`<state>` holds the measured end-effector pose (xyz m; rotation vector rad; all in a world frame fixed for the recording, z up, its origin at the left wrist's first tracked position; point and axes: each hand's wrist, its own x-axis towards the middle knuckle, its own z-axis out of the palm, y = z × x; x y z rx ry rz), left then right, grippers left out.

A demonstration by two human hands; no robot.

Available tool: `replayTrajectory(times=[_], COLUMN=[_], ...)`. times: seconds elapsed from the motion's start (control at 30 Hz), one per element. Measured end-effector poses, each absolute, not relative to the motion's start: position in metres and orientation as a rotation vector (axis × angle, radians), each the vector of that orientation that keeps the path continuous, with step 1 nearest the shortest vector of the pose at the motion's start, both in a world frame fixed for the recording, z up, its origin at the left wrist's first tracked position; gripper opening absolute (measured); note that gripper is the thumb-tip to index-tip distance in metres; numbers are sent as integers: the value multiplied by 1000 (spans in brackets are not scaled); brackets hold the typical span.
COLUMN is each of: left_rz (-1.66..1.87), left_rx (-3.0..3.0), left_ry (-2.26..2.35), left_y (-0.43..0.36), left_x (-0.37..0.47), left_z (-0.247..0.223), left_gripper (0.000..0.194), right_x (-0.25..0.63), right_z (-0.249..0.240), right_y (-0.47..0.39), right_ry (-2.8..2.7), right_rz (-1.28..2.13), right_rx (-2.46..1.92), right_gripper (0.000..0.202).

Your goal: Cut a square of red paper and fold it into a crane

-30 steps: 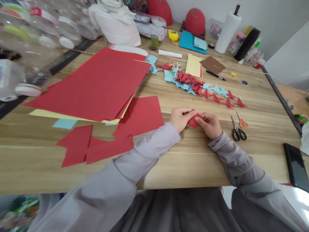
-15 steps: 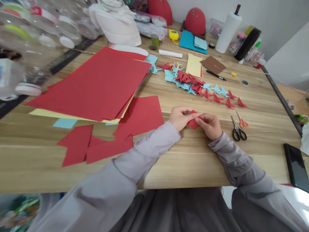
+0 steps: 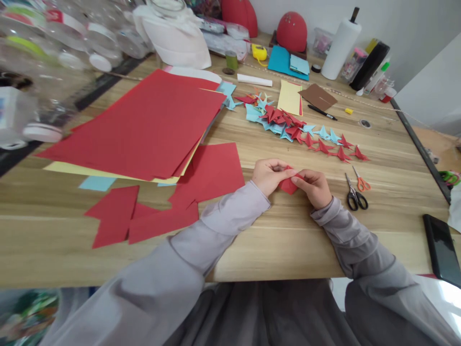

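Left hand (image 3: 268,174) and right hand (image 3: 314,188) together pinch a small folded red paper (image 3: 288,187) over the near middle of the table (image 3: 281,245). Black-handled scissors (image 3: 356,198) lie right; folded birds (image 3: 275,116) (red and blue), beyond; large red sheets (image 3: 144,125), left. A far-right clear box (image 3: 321,42) holds something pinkish, indistinct.

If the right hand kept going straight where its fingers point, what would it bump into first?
Probably the small folded red paper, which the right hand is touching. Just beyond it comes the left hand, though how the fingertips overlap in depth is hard to tell.
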<state>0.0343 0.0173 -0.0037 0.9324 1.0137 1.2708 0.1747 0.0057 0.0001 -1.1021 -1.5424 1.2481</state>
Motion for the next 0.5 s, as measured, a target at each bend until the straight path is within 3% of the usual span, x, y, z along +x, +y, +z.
replayTrajectory(times=[0.2,0.5], left_rz=[1302,1321], left_rx=[947,905], left_ry=[1037,1085], left_y=[18,21], left_x=[33,35], left_z=[-3,-6], left_gripper=[29,46], right_x=[175,175], right_z=[0,-2], right_y=[5,6], right_ry=[-1607,-1547], right_rz=[1226,1233], right_rx=[-1084,-1092], right_gripper=[32,28])
